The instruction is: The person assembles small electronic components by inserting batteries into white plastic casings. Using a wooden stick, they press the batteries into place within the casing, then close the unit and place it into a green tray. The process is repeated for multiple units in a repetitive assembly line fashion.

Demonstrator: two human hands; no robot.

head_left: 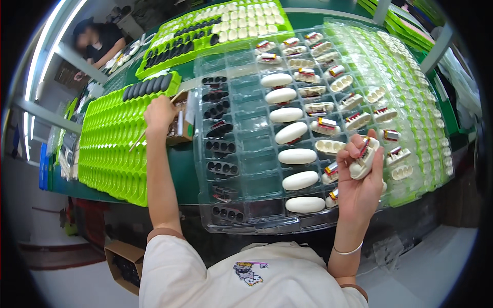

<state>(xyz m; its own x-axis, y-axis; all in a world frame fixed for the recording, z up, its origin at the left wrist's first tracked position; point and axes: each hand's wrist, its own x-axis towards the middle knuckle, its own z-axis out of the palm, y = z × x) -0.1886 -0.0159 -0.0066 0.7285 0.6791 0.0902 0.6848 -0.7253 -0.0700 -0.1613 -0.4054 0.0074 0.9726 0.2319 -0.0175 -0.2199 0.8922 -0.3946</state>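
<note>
The person's two hands are well apart. The left hand (160,115) is curled up around a thin tan stick (137,141). One end of the stick pokes out above the hand and the other end sticks out below it. The fingertips are hidden, so one cannot tell just how they pinch it. This hand is at the edge of a small brown cardboard box (189,119), next to a bright green plastic tray with rows of oval dips (115,138). A row of smooth black oval pieces (148,87) sits at the far end of that tray.

The right hand (360,172) is up above the right side of a big clear plastic tray with many little boxes (267,226). Its palm faces up, and its thumb and bent fingers are closed on a white oval shell with red bits inside (365,160). The open side of the shell shows. A thin silver bangle (349,251) is around that wrist.

In the clear tray, black pieces with round holes (221,148) make a line on the left. Smooth white oval pieces (297,156) make a line in the middle. To the right of them are open white pieces (329,147), some with small shiny red-and-silver tubes on them. All this is on a green table (179,177).
</note>
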